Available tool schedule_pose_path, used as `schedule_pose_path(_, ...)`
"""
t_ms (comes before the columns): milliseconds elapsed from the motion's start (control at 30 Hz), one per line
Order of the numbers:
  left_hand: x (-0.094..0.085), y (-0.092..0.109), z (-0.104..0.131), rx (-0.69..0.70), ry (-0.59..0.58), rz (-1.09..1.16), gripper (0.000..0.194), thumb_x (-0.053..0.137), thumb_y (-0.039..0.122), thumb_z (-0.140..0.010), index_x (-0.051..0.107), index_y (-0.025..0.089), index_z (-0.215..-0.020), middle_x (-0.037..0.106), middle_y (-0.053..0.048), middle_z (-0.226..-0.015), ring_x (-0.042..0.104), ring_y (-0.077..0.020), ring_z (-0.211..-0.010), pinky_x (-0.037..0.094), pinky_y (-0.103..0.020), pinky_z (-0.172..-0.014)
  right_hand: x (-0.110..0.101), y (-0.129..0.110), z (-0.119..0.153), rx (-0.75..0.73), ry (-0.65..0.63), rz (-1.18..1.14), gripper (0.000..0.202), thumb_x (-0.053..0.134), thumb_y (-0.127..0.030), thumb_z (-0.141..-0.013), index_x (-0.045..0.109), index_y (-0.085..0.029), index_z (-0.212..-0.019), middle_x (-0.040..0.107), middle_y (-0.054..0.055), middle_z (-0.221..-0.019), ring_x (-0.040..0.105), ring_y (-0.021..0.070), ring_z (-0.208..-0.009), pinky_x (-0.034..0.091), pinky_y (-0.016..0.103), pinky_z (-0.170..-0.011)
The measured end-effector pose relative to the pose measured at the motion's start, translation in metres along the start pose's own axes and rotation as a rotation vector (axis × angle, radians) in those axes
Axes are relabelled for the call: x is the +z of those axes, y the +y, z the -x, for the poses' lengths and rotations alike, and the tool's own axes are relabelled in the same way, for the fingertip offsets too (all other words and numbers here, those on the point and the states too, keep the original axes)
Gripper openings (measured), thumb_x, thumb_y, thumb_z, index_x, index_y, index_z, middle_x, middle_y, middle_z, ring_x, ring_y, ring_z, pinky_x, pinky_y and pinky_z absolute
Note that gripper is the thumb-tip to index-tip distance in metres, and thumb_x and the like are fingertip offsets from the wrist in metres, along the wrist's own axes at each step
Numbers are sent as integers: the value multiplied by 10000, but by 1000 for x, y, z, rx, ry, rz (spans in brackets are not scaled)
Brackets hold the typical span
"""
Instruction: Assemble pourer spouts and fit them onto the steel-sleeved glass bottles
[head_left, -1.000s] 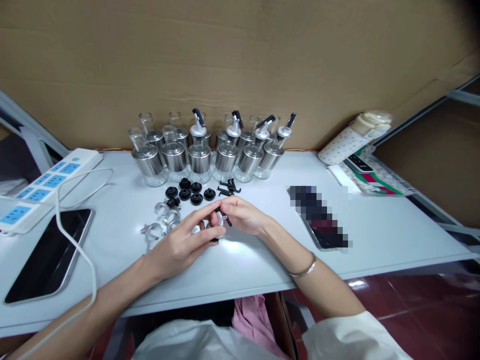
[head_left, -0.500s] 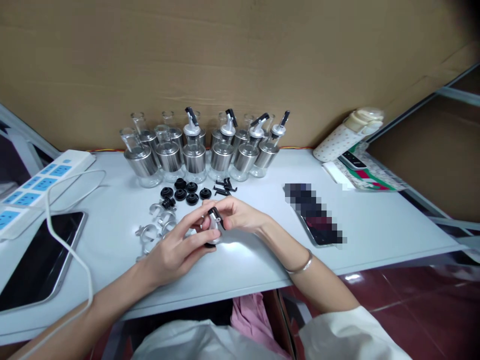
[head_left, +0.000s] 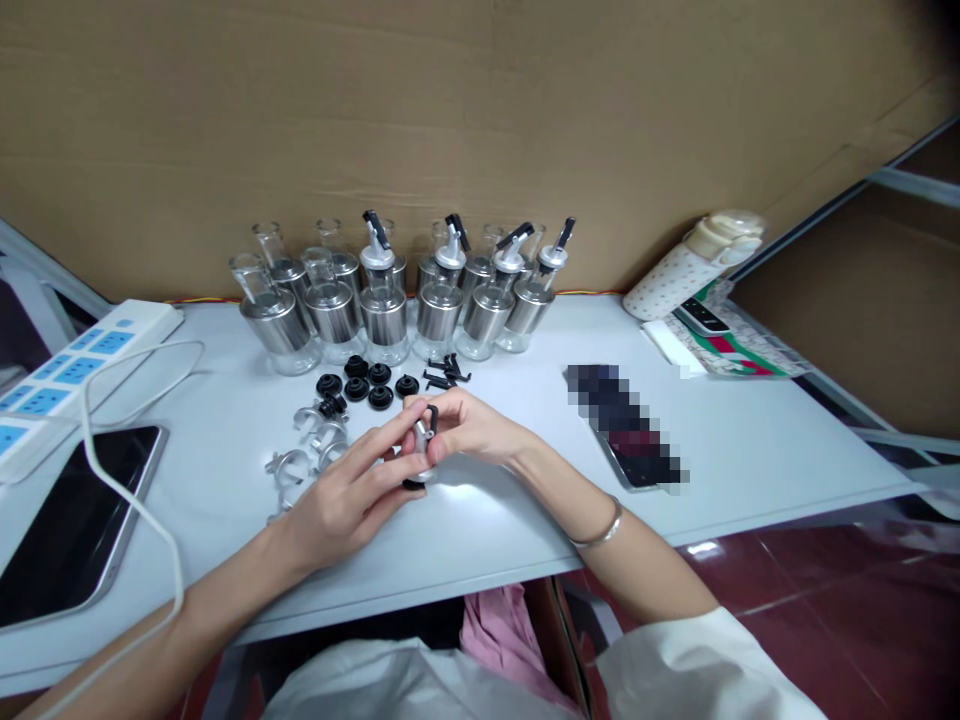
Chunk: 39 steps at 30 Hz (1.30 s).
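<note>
Between both hands, low over the table's front half, is a silver pour spout (head_left: 422, 440) with a black flip lever and a black base. My left hand (head_left: 356, 495) is closed round its body. My right hand (head_left: 461, 430) pinches at the black lever on top; the fingertips partly cover the piece. Just beyond lie several black ribbed stoppers (head_left: 380, 397) and a small heap of black levers (head_left: 448, 373). Several loose silver spout parts (head_left: 291, 467) rest beside my left hand, partly hidden by it.
Glass bottles with steel bands (head_left: 385, 325) stand in rows at the back, some topped with spouts. A power strip (head_left: 67, 375), a white cable (head_left: 139, 500) and a tablet (head_left: 75, 520) are on the left. On the right are a phone (head_left: 622, 430) and a dotted flask (head_left: 671, 275).
The black lever on the spout has turned to stand more upright under my right fingers. Both hands still hold the spout in nearly the same place. The view has shifted slightly.
</note>
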<state>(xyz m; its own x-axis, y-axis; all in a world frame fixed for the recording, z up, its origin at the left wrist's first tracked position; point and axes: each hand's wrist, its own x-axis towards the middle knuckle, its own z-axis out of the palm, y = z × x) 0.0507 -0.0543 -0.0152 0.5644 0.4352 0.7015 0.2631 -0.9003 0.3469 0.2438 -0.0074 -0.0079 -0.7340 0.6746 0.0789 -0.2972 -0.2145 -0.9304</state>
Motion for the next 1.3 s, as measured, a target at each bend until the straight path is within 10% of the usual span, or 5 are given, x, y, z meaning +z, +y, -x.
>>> schedule_pose_path(667, 0, 7, -6, -29, -60, 19, 220, 492, 63, -920, 543, 171, -1105, 374, -122, -1272, 610, -150, -990, 602, -330, -877, -2, 0, 1, 52, -29, -79, 363, 765, -497, -706, 753, -134, -707, 671, 23, -736, 602, 129, -692, 446, 260, -672)
schedule_pose_path(1300, -1, -4, 0, -4, -11, -40, 280, 593, 93, -878, 548, 181, -1140, 415, -174, -1459, 565, -247, -1219, 578, -356, -900, 0, 5, -1, -20, 7, 28, 396, 813, -501, -634, 722, -134, -754, 585, -7, -781, 558, 109, -767, 424, 247, -729)
